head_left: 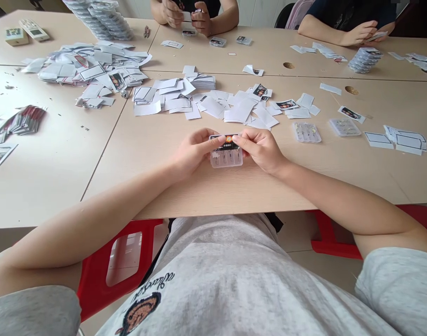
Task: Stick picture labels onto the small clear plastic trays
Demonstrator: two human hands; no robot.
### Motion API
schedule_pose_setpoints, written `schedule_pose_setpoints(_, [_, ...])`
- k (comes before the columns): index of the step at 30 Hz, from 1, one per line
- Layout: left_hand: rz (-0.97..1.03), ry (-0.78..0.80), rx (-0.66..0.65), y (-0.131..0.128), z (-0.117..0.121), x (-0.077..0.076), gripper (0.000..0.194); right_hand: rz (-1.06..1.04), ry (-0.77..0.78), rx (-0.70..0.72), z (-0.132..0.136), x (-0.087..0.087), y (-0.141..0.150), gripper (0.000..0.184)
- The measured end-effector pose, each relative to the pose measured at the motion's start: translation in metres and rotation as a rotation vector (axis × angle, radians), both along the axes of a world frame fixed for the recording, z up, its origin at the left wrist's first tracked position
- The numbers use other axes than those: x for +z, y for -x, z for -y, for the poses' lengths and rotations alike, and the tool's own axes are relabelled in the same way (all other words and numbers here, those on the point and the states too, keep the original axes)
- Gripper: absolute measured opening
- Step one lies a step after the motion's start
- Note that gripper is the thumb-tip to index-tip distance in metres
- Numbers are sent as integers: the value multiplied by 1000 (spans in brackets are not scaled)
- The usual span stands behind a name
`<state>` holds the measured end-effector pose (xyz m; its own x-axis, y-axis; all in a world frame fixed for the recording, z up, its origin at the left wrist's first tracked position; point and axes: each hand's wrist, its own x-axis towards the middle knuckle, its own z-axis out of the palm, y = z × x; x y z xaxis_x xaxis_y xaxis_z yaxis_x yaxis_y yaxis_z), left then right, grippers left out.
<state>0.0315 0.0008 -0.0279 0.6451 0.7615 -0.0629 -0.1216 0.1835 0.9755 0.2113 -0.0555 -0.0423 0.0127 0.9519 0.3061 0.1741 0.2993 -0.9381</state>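
A small clear plastic box with narrow compartments is held just above the table's near edge. A black printed label with an orange burst covers its upper part. My left hand grips the box's left side, thumb on the label. On the right side, my right hand pinches the box with its thumb also on the label. Small hook-like pieces show inside the box. Two similar clear boxes, one nearer and one farther right, lie to the right of my right hand.
Loose white paper slips spread beyond my hands, with a larger heap at the left. Stacked clear boxes stand at the back left. Two people work across the table; one person's hands hold a card. Red stools flank me.
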Motion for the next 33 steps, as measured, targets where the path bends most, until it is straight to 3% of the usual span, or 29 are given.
schedule_pose_setpoints(4, [-93, -46, -80, 2, -1, 0, 30, 6, -19, 25, 2, 1, 3, 43])
schedule_pose_setpoints(9, [31, 71, -151, 3, -2, 2, 26, -26, -16, 34, 4, 1, 2, 42])
schedule_pose_setpoints(12, [69, 70, -131, 3, -4, 1, 29, -19, -55, 3, 4, 1, 0, 43])
schedule_pose_setpoints(14, [31, 17, -122, 5, -6, -1, 33, 1, -85, -32, 4, 1, 0, 44])
schedule_pose_setpoints(18, [-204, -269, -157, 10, -10, -2, 39, 43, -93, -89, 7, 4, 0, 47])
schedule_pose_setpoints(20, [-262, -358, -168, 12, -11, -2, 42, 17, -50, -69, 10, 5, 1, 48])
schedule_pose_setpoints(26, [-273, -421, -185, 13, -11, 1, 43, -177, 203, 81, 12, 5, 2, 47])
schedule_pose_setpoints(33, [-265, -425, -206, 13, -9, 2, 41, -192, 245, 188, 15, 6, 2, 38])
